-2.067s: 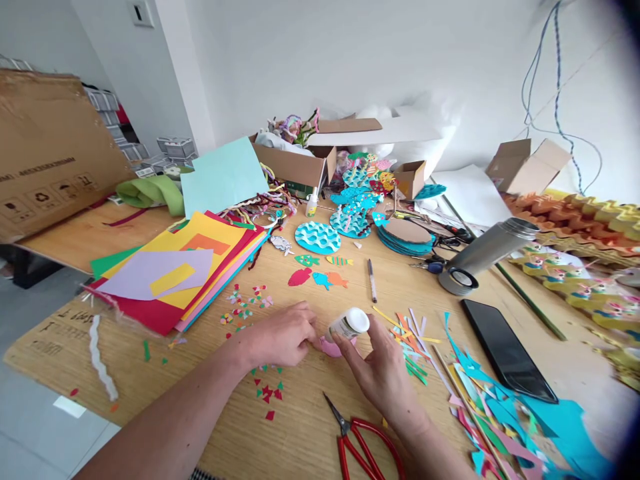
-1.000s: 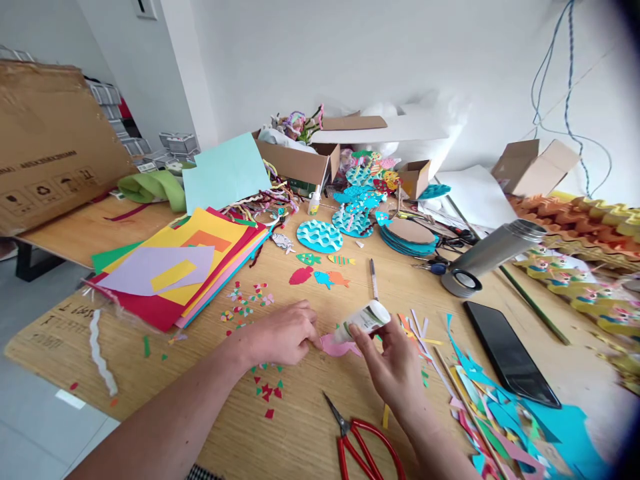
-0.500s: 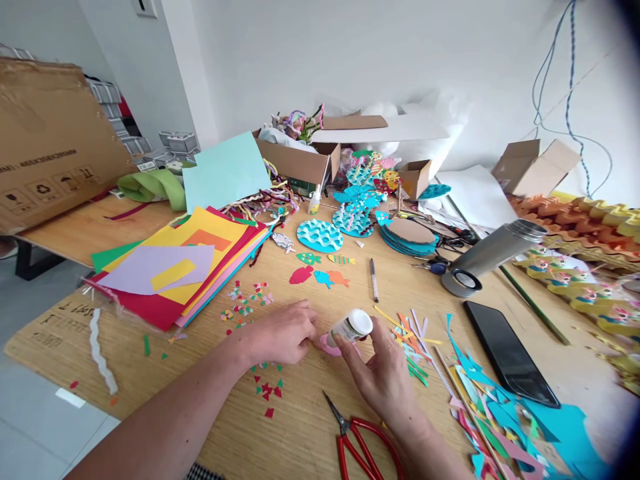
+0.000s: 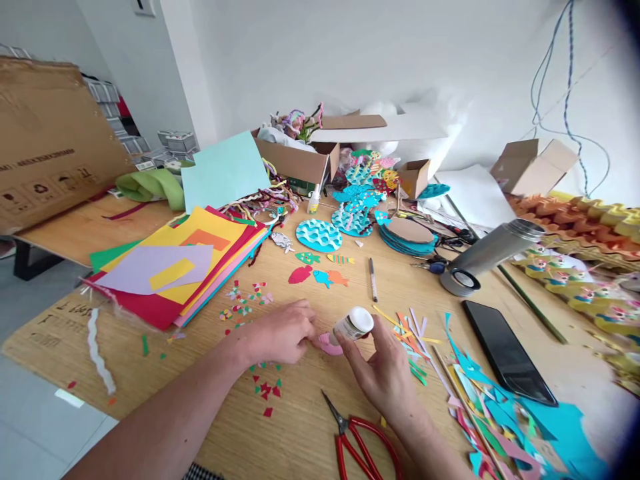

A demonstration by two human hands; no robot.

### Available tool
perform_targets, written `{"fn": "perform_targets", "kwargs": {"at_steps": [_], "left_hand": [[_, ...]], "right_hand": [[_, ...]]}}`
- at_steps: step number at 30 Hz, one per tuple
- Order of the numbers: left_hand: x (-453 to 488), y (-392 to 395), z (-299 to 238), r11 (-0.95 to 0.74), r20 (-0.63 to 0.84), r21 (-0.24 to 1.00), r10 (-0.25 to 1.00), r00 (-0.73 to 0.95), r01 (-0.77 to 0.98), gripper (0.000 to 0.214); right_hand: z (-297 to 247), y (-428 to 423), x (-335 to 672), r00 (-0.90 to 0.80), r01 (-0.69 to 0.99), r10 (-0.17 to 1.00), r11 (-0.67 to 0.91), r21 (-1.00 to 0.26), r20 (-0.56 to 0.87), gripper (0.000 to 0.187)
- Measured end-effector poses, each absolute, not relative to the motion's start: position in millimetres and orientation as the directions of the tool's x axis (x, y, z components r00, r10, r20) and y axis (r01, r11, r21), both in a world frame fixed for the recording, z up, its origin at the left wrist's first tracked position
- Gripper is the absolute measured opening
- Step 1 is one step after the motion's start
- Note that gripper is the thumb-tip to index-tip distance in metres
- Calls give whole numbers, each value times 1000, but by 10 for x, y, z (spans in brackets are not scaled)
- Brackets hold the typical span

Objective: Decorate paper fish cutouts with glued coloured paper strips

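My right hand point(image 4: 387, 367) grips a small white glue bottle point(image 4: 359, 321), tilted with its white base up and its tip low over a pink paper cutout point(image 4: 330, 345). The tip itself is hidden behind the bottle. With curled fingers, my left hand point(image 4: 287, 331) holds the left edge of that pink cutout against the table. Red-handled scissors point(image 4: 357, 437) lie below my right hand, blades slightly apart. Near my left wrist are small red and green paper bits point(image 4: 267, 390). Paper fish, among them a red one point(image 4: 300, 275) and a blue one point(image 4: 323, 279), lie beyond my hands.
Stacked coloured paper point(image 4: 170, 273) lies at the left. A pen point(image 4: 373, 280), a phone point(image 4: 507, 350) and a steel flask point(image 4: 493, 250) are to the right, near cut paper scraps point(image 4: 505, 413). Wavy blue discs point(image 4: 319, 235) and a cardboard box point(image 4: 295, 160) stand farther back.
The glue bottle has shifted very slightly to the right over the pink cutout, showing more of its left part. My left hand stays at the cutout's edge.
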State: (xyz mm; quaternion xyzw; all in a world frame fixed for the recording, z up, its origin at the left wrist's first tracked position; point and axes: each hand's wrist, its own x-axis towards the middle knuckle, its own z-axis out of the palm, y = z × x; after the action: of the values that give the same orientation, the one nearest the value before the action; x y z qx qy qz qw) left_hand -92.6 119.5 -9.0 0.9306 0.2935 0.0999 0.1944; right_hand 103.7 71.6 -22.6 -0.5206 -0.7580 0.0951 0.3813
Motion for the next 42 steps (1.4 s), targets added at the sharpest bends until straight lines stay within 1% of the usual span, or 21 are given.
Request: {"fn": "perform_targets", "kwargs": {"at_steps": [4,8,12,18,22,26,30,35,39,42], "left_hand": [[-925,1195,-98,-748,73,427,589,805,508,22],[-928,1192,-100,-744,69,432,591,804,510,24],[-929,1192,-92,-744,77,448,584,808,495,31],[-926,1196,-99,-744,62,435,587,807,508,26],[-929,1196,-109,-737,80,456,592,802,499,33],[-927,1194,-101,-740,70,447,590,805,503,26],[-922,1196,-99,-743,93,460,585,806,486,31],[-922,1190,-100,-732,73,456,597,799,506,27],[-923,1190,-112,-731,92,468,599,796,496,30],[-922,1193,-121,-734,78,450,600,796,509,27]], "right_hand": [[-237,727,1031,-192,713,865,448,-539,464,14],[-231,726,1030,-171,718,864,439,-541,473,14],[-236,722,1026,-203,708,851,469,-528,484,15],[-230,737,1016,-195,714,853,462,-527,484,15],[-221,736,1010,-217,713,838,486,-505,501,16],[-228,733,1025,-186,713,851,461,-529,490,16],[-227,742,1020,-220,708,845,482,-516,488,15],[-228,753,1023,-153,722,854,440,-534,497,15],[-238,763,1022,-186,710,848,466,-528,497,15],[-243,773,1013,-161,722,837,462,-516,524,16]]}}
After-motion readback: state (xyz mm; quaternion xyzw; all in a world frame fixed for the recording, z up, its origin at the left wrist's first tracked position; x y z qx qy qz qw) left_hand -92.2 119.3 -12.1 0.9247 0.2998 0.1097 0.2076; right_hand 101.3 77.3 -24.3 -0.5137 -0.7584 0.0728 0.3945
